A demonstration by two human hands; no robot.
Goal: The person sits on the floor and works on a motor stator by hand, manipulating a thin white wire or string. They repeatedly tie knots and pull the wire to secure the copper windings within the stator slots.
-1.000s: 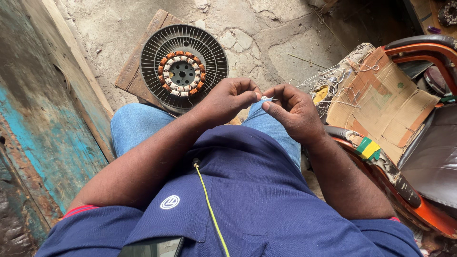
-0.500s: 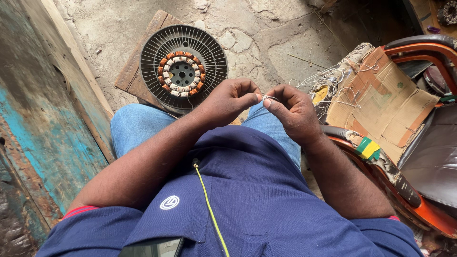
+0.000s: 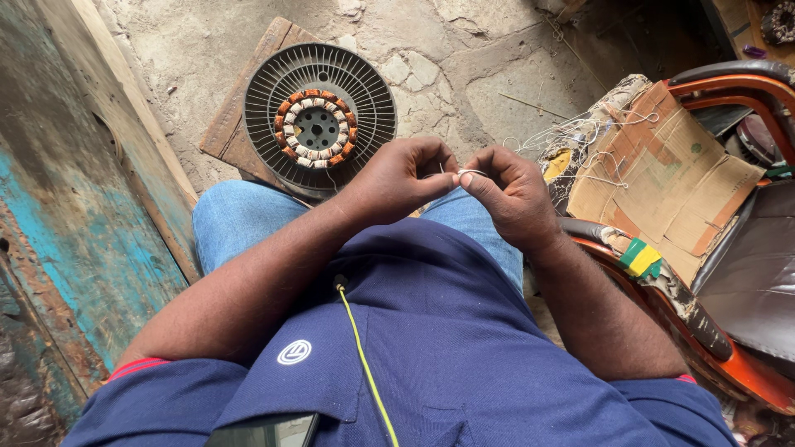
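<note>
Head view, looking down over lap.

Step in hand, by judgement: working a short end of thin white thread between fingertips of both hands. To do it well: keep pinch points close together, hold thread taut with light even pull, keep wrists steady above knee, avoid a jerk that could snap or slip so fine a strand. Best kept in good light, well up from lap, since thread is barely visible against skin.

Left hand: fingers curled in, thumb and forefinger tips pressed together on thread end, rest of fingers folded under. Not spread.

Right hand: likewise curled, thumb and forefinger nipping the same thread just beside left fingertips; the two hands nearly touching at the tips. Cannot tell whether thread is looped or knotted between them — too small.

Thread sits exactly between the two pinches, above the blue-jeaned knee.

Beyond left hand, on a wooden board on cracked concrete floor: round dark fan motor housing with copper windings and white ties at centre. Well apart from hands.

Beside right hand, outward: flattened cardboard on an orange-framed chair, loose pale threads trailing over its near edge.

Below hands: blue shirt, yellow cord down its front.
</note>
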